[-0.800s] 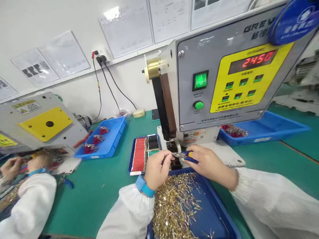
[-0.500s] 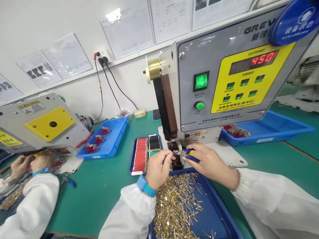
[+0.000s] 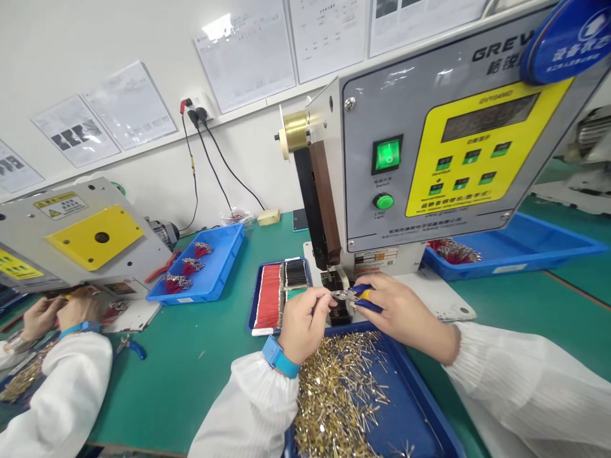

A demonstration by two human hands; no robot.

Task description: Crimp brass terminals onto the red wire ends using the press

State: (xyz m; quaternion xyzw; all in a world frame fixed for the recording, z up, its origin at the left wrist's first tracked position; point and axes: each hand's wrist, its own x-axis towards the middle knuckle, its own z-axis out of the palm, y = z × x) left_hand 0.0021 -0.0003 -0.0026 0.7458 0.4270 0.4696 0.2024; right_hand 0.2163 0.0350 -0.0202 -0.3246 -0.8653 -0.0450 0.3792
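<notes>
My right hand [image 3: 389, 304] is wrapped round blue-handled pliers [image 3: 352, 294], whose metal jaws point left. At the jaw tips, my left hand [image 3: 305, 321] is closed in a pinch; what lies between its thumb and finger is too small to make out. Both hands work just in front of the dark press head [image 3: 334, 278] at the foot of the grey machine [image 3: 372, 222]. Beneath them a dark blue tray [image 3: 405, 394] holds a heap of small gold-coloured metal pins [image 3: 329, 394]. A blue band circles my left wrist.
Left of my hands lies a tray of red, black and green wires [image 3: 270, 296]. Blue bins [image 3: 224, 254] with red wire bundles stand left and right. At far left, a co-worker's hands [image 3: 79, 312] are at another machine [image 3: 95, 235]; cutters [image 3: 131, 346] lie near that sleeve.
The red digits 450 on the machine's display have gone dark. The pliers' jaws have shifted slightly at my left fingertips; both hands stay almost in place.
</notes>
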